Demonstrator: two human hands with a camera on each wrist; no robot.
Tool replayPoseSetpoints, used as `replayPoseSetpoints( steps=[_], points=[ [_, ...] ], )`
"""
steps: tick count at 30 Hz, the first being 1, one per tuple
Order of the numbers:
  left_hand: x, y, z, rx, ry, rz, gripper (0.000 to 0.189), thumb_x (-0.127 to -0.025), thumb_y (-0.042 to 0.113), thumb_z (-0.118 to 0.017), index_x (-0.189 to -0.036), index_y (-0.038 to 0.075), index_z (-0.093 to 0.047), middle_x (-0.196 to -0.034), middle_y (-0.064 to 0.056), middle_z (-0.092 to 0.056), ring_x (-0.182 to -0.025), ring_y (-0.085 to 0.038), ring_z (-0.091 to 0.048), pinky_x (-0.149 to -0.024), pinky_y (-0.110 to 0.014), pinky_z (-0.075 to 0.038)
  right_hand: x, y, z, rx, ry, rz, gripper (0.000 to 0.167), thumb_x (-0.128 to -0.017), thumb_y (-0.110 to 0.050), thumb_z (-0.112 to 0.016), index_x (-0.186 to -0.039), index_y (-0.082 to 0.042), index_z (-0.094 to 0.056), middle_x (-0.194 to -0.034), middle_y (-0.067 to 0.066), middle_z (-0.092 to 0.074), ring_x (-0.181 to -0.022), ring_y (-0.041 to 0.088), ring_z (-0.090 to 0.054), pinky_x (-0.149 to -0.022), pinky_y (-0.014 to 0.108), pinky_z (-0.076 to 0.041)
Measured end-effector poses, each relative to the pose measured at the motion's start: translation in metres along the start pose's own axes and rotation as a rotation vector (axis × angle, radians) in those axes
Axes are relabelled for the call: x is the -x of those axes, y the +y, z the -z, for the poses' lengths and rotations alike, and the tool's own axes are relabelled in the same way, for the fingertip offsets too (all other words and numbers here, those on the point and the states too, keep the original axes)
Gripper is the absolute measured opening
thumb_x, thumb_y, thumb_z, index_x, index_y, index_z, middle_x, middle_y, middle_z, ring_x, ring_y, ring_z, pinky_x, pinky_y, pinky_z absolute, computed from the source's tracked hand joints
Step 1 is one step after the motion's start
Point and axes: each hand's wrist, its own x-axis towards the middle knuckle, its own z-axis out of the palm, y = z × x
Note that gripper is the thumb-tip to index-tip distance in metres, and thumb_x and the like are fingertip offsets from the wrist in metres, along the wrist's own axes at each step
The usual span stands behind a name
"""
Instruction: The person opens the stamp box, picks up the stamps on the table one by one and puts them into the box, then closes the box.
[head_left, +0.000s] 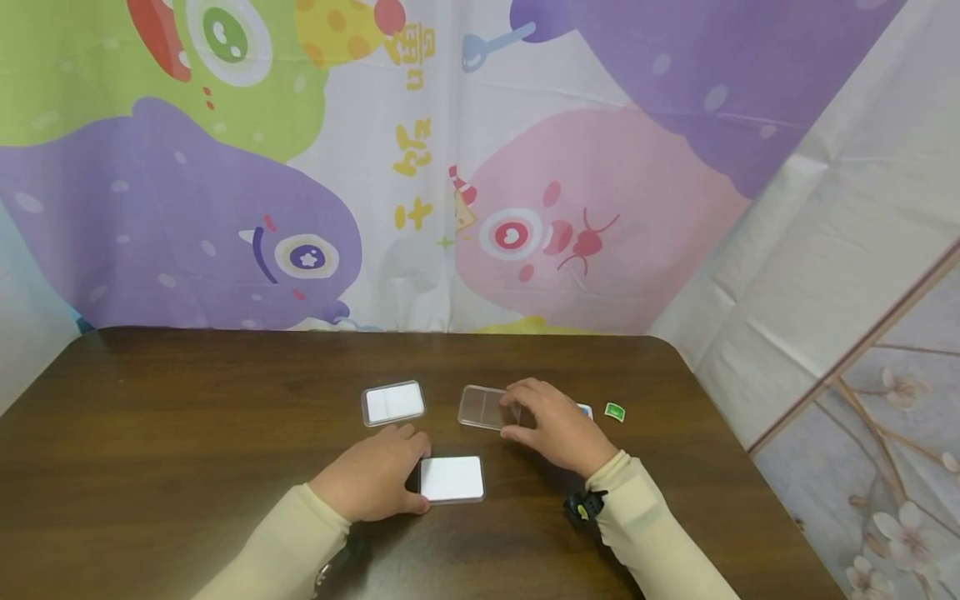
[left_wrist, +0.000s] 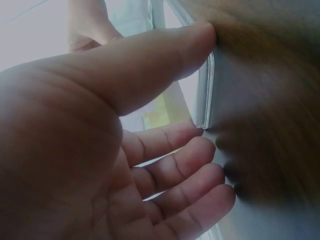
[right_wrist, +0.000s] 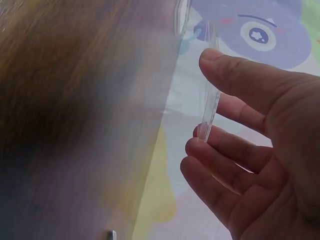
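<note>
My left hand (head_left: pixel 378 475) rests low at the table, thumb and index finger gripping opposite sides of a clear plastic case (head_left: pixel 453 480) at its left end. White card-like contents fill that case, and its clear edge (left_wrist: pixel 206 95) shows between thumb and index finger in the left wrist view. To the upper right, my right hand (head_left: pixel 558 425) pinches a transparent plastic lid (head_left: pixel 480 407) by its right end. In the right wrist view the lid (right_wrist: pixel 210 112) is a thin see-through sheet between thumb and fingertips, raised off the table.
Another clear case (head_left: pixel 393 403) with white contents lies beyond my left hand. A small green card (head_left: pixel 615 412) lies to the right of my right hand, beside a partly hidden blue-and-white piece (head_left: pixel 586 412). Behind the brown table (head_left: pixel 187 433) hangs a cartoon-printed cloth (head_left: pixel 405 275).
</note>
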Motion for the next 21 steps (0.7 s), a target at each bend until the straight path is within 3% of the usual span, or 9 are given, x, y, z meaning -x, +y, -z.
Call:
replayPoseSetpoints(
  steps=[21],
  points=[
    [0.001, 0.001, 0.001, 0.005, -0.006, 0.001, 0.05, -0.073, 0.033, -0.093, -0.104, 0.007, -0.063, -0.094, -0.001, -0.058, -0.089, -0.021, -0.055, -0.081, -0.044, -0.052, -0.001, 0.011, -0.005, 0.022, -0.01, -0.154, 0.034, -0.088, -0.028, -0.084, -0.116, -0.013, -0.072, -0.121, 0.003, -0.068, -0.106, 0.019, -0.064, -0.093, 0.042, -0.054]
  ],
)
